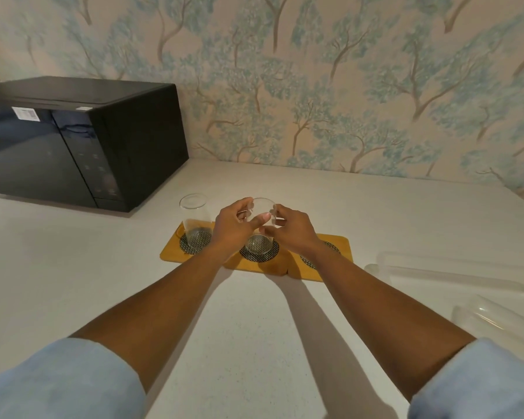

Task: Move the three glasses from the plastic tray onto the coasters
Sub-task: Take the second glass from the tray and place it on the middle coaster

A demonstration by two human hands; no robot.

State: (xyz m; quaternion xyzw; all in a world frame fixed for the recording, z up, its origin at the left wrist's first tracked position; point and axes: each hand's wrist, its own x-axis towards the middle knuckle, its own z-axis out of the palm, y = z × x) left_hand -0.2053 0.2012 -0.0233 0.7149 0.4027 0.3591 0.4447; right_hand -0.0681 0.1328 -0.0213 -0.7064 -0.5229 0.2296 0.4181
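A yellow wooden board (173,254) lies on the white counter and carries three round patterned coasters. A clear glass (193,220) stands upright on the left coaster (184,244). A second clear glass (262,228) stands on the middle coaster (259,256), with my left hand (235,228) and my right hand (291,229) wrapped around it from both sides. My right wrist partly hides the right coaster (310,261). The translucent plastic tray (454,267) sits at the right, and a third glass (502,319) lies in it on its side.
A black microwave (82,143) stands at the back left against the tree-patterned wall. The counter's right edge runs down past the tray. White counter surface (248,322) stretches between my forearms and the board.
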